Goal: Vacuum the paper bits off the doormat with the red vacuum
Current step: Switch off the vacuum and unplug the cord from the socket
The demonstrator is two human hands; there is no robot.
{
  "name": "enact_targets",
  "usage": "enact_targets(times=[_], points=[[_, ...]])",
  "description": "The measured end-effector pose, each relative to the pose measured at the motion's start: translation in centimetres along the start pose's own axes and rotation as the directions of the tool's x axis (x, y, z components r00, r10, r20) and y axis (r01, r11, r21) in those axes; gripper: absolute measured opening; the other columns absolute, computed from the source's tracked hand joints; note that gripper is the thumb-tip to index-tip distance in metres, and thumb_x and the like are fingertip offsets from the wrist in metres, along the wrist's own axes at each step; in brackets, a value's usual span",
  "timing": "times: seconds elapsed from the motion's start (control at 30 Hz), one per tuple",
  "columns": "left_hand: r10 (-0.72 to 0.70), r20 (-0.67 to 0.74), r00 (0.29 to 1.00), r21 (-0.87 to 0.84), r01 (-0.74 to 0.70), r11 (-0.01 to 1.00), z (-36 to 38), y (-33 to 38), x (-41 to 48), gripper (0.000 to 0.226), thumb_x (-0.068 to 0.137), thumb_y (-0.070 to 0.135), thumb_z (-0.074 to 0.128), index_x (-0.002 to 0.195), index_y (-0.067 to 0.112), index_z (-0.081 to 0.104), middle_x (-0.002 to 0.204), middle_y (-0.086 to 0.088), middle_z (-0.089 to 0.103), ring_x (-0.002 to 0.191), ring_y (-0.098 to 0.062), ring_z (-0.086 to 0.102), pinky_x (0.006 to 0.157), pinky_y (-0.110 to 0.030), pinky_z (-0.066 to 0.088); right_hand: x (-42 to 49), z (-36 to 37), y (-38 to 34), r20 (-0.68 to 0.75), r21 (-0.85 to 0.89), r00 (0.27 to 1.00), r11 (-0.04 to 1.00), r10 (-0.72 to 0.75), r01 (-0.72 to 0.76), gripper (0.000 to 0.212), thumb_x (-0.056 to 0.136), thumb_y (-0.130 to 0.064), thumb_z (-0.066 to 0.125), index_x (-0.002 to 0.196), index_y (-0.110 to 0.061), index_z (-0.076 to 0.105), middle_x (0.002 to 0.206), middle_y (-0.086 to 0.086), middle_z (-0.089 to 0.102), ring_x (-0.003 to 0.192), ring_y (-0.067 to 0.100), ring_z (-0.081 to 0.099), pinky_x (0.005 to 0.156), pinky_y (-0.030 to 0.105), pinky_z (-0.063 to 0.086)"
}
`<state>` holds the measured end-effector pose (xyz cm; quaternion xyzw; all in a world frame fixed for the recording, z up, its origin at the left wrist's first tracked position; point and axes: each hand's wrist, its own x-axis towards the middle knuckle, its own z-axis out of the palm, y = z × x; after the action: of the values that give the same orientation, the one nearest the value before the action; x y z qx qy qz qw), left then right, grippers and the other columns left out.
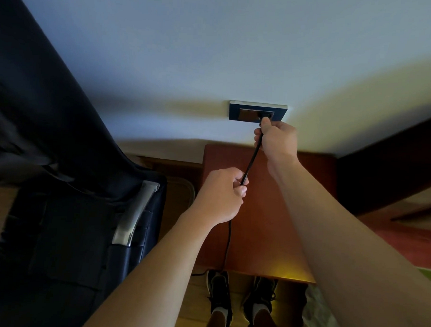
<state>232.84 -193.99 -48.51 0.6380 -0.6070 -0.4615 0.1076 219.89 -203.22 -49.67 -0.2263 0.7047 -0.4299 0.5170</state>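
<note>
Your right hand (277, 139) pinches the black cord (251, 160) at its plug end, right against the wall socket (246, 111). Your left hand (220, 195) grips the same cord lower down. Below it the cord hangs past the red cabinet (269, 215) to the floor.

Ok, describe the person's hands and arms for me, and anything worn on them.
Both are bare: the left hand and right hand wear no gloves, and no ring shows. The left forearm and right forearm carry no sleeve, watch or bracelet as far as the frame reaches.
</note>
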Motion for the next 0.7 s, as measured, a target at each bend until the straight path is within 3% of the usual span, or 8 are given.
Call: enact_targets(times=[0.1, 0.23, 0.37, 0.43, 0.53, 0.7], points=[[-0.005, -0.003, 1.0, -0.004, 0.005, 1.0, -0.1, 0.0, -0.1, 0.017, 0.099, 0.01, 0.059, 0.102, 0.026, 0.065, 0.083, 0.011, 0.067, 0.071, -0.004, 0.071, 0.068, -0.015, 0.056, -0.1, 0.0, 0.2, -0.002, -0.025, 1.0, 1.0, 0.002, -0.002, 0.016, 0.102, -0.026, 0.055, 0.093, -0.015, 0.063, 0.075, 0.0, 0.065, 0.067, 0.013, 0.058, 0.07, 0.029, 0.051], [0.006, 0.008, 1.0, 0.023, -0.006, 1.0, -0.2, 0.1, 0.3, 0.015, 0.098, 0.011, 0.058, 0.101, 0.022, 0.068, 0.086, 0.005, 0.069, 0.077, -0.011, 0.072, 0.076, -0.032, 0.062, 0.1, 0.2, -0.1, -0.021, -0.041, 1.0, 0.999, -0.006, 0.005, 0.019, 0.101, -0.025, 0.055, 0.088, -0.015, 0.063, 0.071, -0.001, 0.065, 0.063, 0.013, 0.057, 0.066, 0.03, 0.05], [-0.072, 0.149, 0.986, 0.071, 0.062, 0.996, 1.3, -2.5, -1.9, 0.02, 0.095, 0.013, 0.058, 0.085, 0.028, 0.066, 0.084, 0.006, 0.069, 0.075, -0.01, 0.071, 0.075, -0.04, 0.062, -2.7, -0.4, 3.9, -0.037, -0.15, 0.999, 0.988, 0.027, -0.032, 0.03, 0.098, -0.022, 0.058, 0.071, -0.013, 0.066, 0.059, -0.001, 0.065, 0.053, 0.013, 0.057, 0.059, 0.032, 0.046], [-0.127, 0.195, 0.972, 0.034, 0.122, 0.992, 2.5, -3.9, -4.1, 0.022, 0.096, 0.011, 0.058, 0.088, 0.03, 0.065, 0.086, 0.007, 0.07, 0.073, -0.006, 0.071, 0.074, -0.032, 0.062, -4.7, -1.1, 6.6, -0.03, -0.145, 0.997, 0.987, 0.066, -0.07, 0.026, 0.099, -0.021, 0.059, 0.078, -0.01, 0.068, 0.063, -0.001, 0.067, 0.053, 0.009, 0.058, 0.06, 0.031, 0.047], [-0.119, 0.155, 0.981, -0.039, 0.126, 0.991, 3.1, -4.6, -5.1, 0.023, 0.097, 0.009, 0.06, 0.092, 0.031, 0.065, 0.086, 0.008, 0.07, 0.072, 0.0, 0.071, 0.066, -0.017, 0.056, -5.4, -1.1, 7.0, -0.009, -0.091, 0.999, 0.995, 0.043, -0.043, 0.024, 0.1, -0.019, 0.058, 0.08, -0.011, 0.068, 0.067, 0.0, 0.067, 0.056, 0.01, 0.058, 0.062, 0.032, 0.052], [-0.055, 0.115, 0.992, -0.058, 0.062, 0.996, 2.8, -3.9, -5.0, 0.026, 0.096, 0.008, 0.061, 0.088, 0.033, 0.062, 0.086, 0.008, 0.069, 0.069, 0.001, 0.071, 0.065, -0.017, 0.056, -6.1, -1.5, 5.0, 0.0, -0.071, 0.999, 0.997, -0.041, 0.041, 0.021, 0.101, -0.02, 0.058, 0.083, -0.014, 0.067, 0.07, -0.001, 0.068, 0.06, 0.01, 0.06, 0.066, 0.029, 0.054]])
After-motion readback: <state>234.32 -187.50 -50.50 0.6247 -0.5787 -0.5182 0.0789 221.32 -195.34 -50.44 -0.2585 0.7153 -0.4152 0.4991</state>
